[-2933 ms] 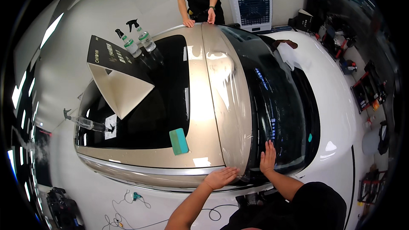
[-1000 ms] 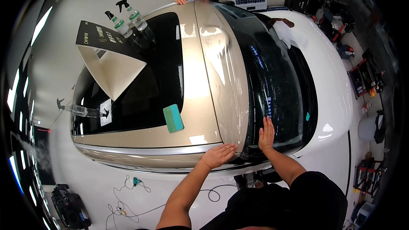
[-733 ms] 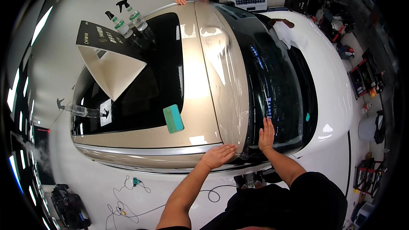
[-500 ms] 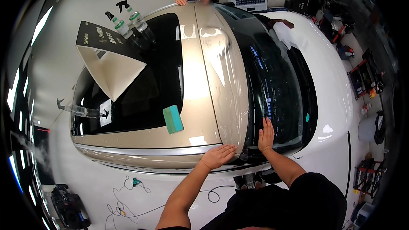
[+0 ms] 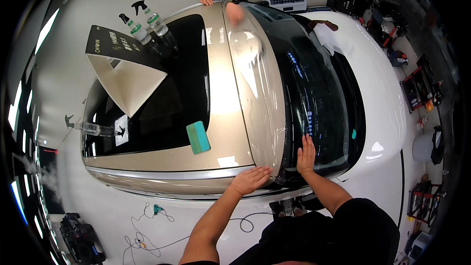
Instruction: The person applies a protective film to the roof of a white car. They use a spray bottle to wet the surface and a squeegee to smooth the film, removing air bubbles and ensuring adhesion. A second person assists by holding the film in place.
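My left hand (image 5: pixel 251 179) lies flat at the near front corner of the car's beige roof (image 5: pixel 226 118), fingers stretched, on the edge of a clear film (image 5: pixel 265 113). This film covers the front strip of the roof and is wrinkled, with shiny folds toward the far side. My right hand (image 5: pixel 306 156) rests, fingers extended, against the near part of the dark windshield (image 5: pixel 316 103). Neither hand holds anything. Across the car, a co-worker's blurred hand (image 5: pixel 235 14) is over the film's far end, and their other hand (image 5: pixel 206 1) is on the roof edge.
A teal squeegee card (image 5: pixel 198 137) lies on the roof near the dark glass panel (image 5: pixel 181 103). Behind it are a folded black-and-white box (image 5: pixel 128 73) and several spray bottles (image 5: pixel 157 22). A white cloth (image 5: pixel 327 38) sits by the hood; cables (image 5: pixel 140 240) trail over the floor.
The co-worker's one hand has moved from the far roof edge inward over the film. My own hands stay where they were.
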